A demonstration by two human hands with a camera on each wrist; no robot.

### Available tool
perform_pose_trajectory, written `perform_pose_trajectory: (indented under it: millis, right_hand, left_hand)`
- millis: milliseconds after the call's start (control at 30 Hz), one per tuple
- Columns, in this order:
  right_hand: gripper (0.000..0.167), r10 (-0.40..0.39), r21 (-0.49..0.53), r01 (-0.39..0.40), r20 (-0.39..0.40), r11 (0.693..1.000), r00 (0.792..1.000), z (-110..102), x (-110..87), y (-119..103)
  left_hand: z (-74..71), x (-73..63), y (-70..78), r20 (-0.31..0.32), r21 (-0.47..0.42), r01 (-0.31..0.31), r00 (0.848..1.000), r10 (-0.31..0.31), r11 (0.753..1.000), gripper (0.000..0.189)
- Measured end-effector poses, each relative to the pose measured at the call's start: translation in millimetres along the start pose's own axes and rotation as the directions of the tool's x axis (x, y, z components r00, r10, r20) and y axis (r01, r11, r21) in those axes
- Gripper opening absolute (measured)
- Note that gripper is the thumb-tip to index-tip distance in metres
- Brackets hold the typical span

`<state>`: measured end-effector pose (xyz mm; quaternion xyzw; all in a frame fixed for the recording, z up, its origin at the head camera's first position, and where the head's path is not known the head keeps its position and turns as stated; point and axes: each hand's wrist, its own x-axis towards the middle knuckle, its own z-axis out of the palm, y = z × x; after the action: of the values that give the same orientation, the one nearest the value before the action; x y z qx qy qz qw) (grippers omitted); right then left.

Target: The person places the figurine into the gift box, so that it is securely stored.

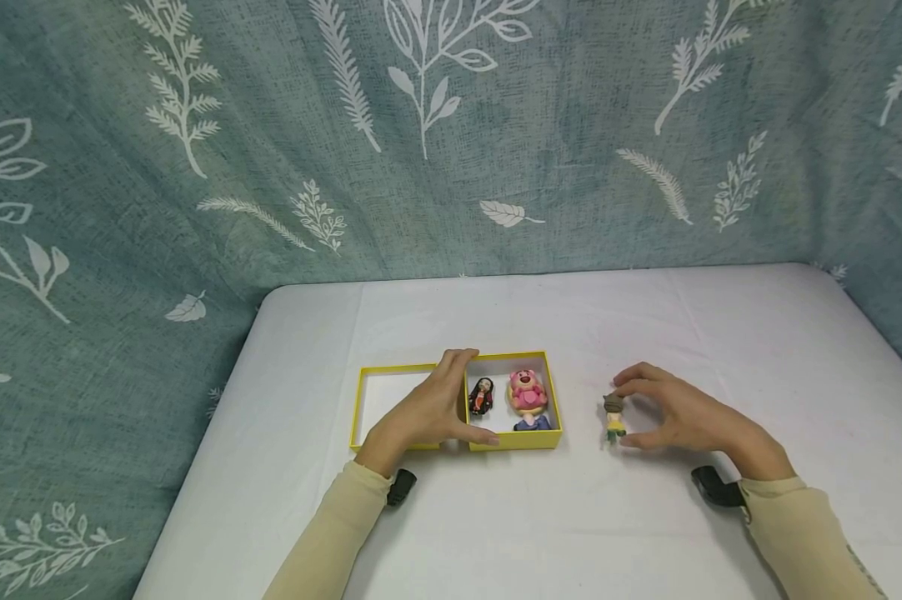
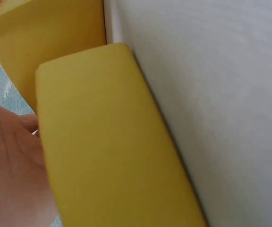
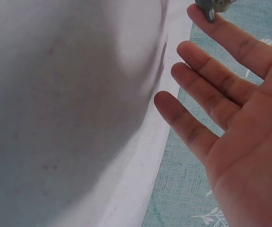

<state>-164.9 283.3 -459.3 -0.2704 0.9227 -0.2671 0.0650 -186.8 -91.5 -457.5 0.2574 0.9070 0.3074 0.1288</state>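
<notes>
My left hand (image 1: 433, 406) spans the left end of a yellow box (image 1: 552, 392), fingers at its far wall and thumb along its near wall. Inside that box lie a dark-haired figurine (image 1: 482, 397), a pink bear figurine (image 1: 528, 390) and a blue-bottomed figurine (image 1: 532, 423) at the near wall. To the right of the box, my right hand (image 1: 676, 408) pinches a small figurine (image 1: 613, 417) with a grey-green top and yellow middle, between index finger and thumb. In the right wrist view the index fingertip meets the figurine's grey-green part (image 3: 210, 14), while the other fingers (image 3: 188, 120) are extended.
A second yellow-edged box part (image 1: 357, 408), white inside, lies left of the box, partly behind my left hand. Both rest on a table with a white cloth (image 1: 496, 525). A green leaf-patterned curtain (image 1: 571, 167) hangs behind the table's far edge.
</notes>
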Motion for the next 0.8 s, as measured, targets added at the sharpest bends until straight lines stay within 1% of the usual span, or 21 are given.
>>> perform_pose_trajectory:
  millis: [167, 333, 367, 633, 800]
  right_hand:
    - [0.052, -0.003, 0.020, 0.003, -0.004, 1.000, 1.000, -0.9, -0.5, -1.5]
    - [0.050, -0.020, 0.012, 0.020, -0.018, 1.000, 1.000, -1.7, -0.8, -3.3]
    - [0.050, -0.031, 0.007, 0.031, -0.018, 0.999, 0.999, -2.2, -0.5, -3.8]
    - [0.058, -0.044, 0.000, 0.044, -0.029, 0.999, 0.999, -7.2, 3.2, -8.8]
    - [0.056, -0.066, 0.009, 0.067, -0.028, 0.998, 0.997, -9.8, 8.0, -13.3]
  left_hand:
    - [-0.1, -0.3, -0.3, 0.000, -0.008, 0.006, 1.000, -0.006, 1.000, 0.124]
    - [0.6, 0.3, -0.4, 0.001, -0.011, 0.007, 1.000, -0.007, 1.000, 0.125]
    - [0.6, 0.4, -0.4, 0.002, -0.010, 0.007, 1.000, -0.007, 1.000, 0.126]
    - [-0.7, 0.5, 0.9, -0.001, -0.003, 0.008, 1.000, -0.008, 1.000, 0.126]
    - [-1.3, -0.1, 2.0, 0.006, -0.004, 0.024, 1.000, -0.024, 1.000, 0.127]
